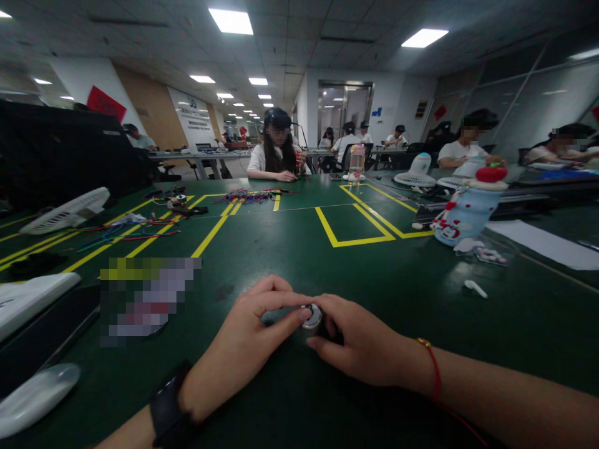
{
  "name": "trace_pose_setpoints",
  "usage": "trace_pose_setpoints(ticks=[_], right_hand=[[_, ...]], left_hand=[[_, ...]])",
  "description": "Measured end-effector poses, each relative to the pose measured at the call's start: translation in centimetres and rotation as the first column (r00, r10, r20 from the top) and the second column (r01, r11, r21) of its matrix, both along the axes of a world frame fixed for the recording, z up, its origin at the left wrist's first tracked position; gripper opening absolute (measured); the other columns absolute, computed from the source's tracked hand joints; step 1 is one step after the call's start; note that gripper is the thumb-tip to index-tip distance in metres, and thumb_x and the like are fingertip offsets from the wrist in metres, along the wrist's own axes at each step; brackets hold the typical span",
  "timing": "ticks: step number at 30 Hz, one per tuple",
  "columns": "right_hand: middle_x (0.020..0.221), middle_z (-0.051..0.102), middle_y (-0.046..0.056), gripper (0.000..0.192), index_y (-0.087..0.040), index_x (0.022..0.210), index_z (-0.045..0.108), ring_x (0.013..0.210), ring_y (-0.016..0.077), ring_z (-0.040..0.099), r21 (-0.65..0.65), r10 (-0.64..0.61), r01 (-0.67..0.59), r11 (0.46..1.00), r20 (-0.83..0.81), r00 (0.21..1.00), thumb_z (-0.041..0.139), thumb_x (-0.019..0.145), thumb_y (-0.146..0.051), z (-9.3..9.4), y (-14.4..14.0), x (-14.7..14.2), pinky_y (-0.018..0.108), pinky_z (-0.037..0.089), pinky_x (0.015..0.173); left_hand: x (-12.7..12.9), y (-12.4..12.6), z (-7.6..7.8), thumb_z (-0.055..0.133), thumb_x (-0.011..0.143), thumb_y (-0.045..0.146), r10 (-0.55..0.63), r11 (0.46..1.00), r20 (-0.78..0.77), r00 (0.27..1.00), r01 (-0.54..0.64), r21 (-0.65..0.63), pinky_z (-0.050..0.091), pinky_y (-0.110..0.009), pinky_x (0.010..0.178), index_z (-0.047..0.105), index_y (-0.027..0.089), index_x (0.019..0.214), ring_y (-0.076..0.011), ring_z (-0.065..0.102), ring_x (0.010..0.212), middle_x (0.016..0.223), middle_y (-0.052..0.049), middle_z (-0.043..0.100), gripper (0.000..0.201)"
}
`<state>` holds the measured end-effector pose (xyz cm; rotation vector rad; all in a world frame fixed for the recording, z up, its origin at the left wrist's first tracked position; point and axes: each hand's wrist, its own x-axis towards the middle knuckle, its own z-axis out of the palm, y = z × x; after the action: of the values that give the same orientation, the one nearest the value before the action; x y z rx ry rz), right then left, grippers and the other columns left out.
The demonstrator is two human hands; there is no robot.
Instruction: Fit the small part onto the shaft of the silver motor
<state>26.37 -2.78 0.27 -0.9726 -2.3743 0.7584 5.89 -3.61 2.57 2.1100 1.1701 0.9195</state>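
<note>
A small round silver and black part (312,316) rests low over the dark green table (290,249), held between both hands. My left hand (243,343) comes in from the lower left with a black watch on the wrist; its fingertips press on the part's left side. My right hand (360,343) reaches in from the right with a red string on the wrist and closes around the part's right side. Most of the part is hidden by the fingers.
A white fan grille (65,212) and loose coloured wires (126,231) lie at the left. A snowman-shaped bottle (468,209), a small white piece (476,288) and white paper (547,243) are at the right. Yellow tape lines mark the table. Other people sit at the far side.
</note>
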Motion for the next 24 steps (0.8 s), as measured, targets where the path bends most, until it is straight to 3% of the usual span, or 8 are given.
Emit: trace_pose_setpoints(ticks=[8,12,18,24], right_hand=[[0.088,0.055,0.002,0.022,-0.018,0.102,0.054,0.069,0.0133,0.046,-0.010,-0.005,0.005,1.000,-0.002,1.000,0.061,0.082,-0.022,0.1,0.0,-0.1,0.026,0.037,0.061],[0.091,0.057,0.003,0.023,-0.018,0.103,0.055,0.069,0.0136,0.048,-0.026,-0.010,0.010,1.000,0.010,1.000,0.063,0.082,-0.023,0.3,0.0,0.0,0.027,0.038,0.062],[0.100,0.059,0.006,0.036,-0.018,0.117,0.053,0.074,0.0149,0.051,-0.059,-0.017,0.018,0.998,0.017,1.000,0.063,0.083,-0.025,0.6,-0.1,0.2,0.028,0.041,0.065],[0.098,0.060,0.005,0.034,-0.019,0.115,0.054,0.071,0.0142,0.051,-0.071,-0.015,0.017,0.997,0.026,1.000,0.063,0.083,-0.026,0.6,-0.2,0.3,0.027,0.041,0.064]], left_hand=[[0.1,-0.4,0.2,0.054,0.092,0.027,-0.024,0.999,-0.022,0.999,0.023,-0.033,0.046,-0.033,0.082,0.069,0.030,0.115,-0.0197,0.058,0.091,0.099,-0.004,0.062,0.027],[-1.0,0.5,-0.2,0.051,0.092,0.035,0.113,0.988,0.019,0.993,-0.111,-0.110,0.045,-0.031,0.078,0.067,0.028,0.115,-0.0202,0.058,0.090,0.102,-0.003,0.065,0.029],[-3.9,2.7,-1.4,0.053,0.088,0.049,0.335,0.898,0.056,0.941,-0.301,-0.322,0.039,-0.025,0.056,0.071,0.020,0.105,-0.0169,0.056,0.066,0.073,0.000,0.063,0.038],[-4.4,3.1,-1.6,0.054,0.087,0.050,0.353,0.899,0.059,0.934,-0.321,-0.296,0.044,-0.026,0.062,0.070,0.018,0.103,-0.0184,0.059,0.072,0.078,-0.002,0.065,0.039]])
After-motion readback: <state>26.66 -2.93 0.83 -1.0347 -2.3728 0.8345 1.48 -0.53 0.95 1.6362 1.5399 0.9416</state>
